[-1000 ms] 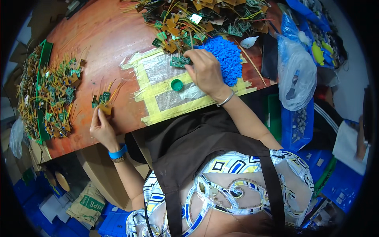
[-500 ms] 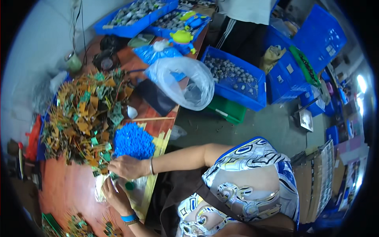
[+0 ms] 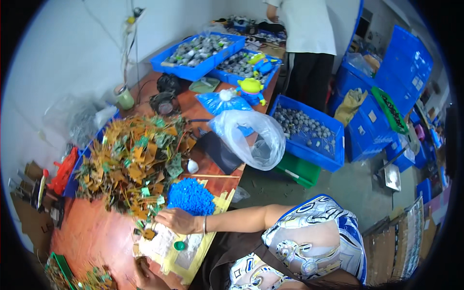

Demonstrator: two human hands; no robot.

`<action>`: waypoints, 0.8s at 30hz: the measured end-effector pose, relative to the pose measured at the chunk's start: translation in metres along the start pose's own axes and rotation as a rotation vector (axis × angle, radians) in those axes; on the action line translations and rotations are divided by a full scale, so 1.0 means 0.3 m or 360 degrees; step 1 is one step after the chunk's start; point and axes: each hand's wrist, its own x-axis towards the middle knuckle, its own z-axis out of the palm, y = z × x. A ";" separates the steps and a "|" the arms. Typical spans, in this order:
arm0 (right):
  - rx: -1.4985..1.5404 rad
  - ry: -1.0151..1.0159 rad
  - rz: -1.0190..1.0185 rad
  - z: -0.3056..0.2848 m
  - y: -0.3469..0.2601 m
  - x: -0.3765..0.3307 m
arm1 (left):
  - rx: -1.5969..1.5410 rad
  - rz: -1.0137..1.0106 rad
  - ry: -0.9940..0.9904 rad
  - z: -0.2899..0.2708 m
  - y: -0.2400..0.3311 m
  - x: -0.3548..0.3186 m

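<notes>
Lower left, green divider (image 3: 63, 267) and wired boards (image 3: 99, 279) are cut off by the dark rim. Big board pile (image 3: 137, 164) is heaped on the table (image 3: 87, 227). Left hand (image 3: 149, 279) is cropped by the lower edge; fingers blurred, grip cannot be told. Small boards (image 3: 146, 233) are seen at the right hand's (image 3: 178, 221) fingertips, near the pile; whether they're clamped cannot be told. Green cap (image 3: 179, 245) is set just beside that hand. Blue piece heap (image 3: 191, 196) is crowded against it. Blue bin (image 3: 314, 157) is partly blocked by clear bag (image 3: 272, 137). Co-worker (image 3: 309, 31) is cropped at top.
</notes>
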 end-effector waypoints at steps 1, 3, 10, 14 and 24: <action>-0.0026 -0.0035 -0.0061 0.001 -0.016 -0.006 | -0.0184 -0.0213 0.0059 -0.036 0.035 -0.005; 0.0056 0.0161 -0.0231 0.005 0.018 -0.011 | -0.0636 -0.0448 0.0239 -0.006 0.081 -0.028; 0.1028 -0.0226 0.0255 -0.265 -0.046 -0.017 | -0.0822 -0.0474 0.0541 0.079 0.039 -0.112; 0.1290 -0.0532 0.0438 -0.230 -0.103 -0.097 | -0.0814 -0.0436 0.0517 0.102 0.065 -0.132; 0.1088 -0.0577 0.0480 -0.200 -0.116 -0.139 | -0.1177 -0.0757 0.0135 0.128 0.088 -0.182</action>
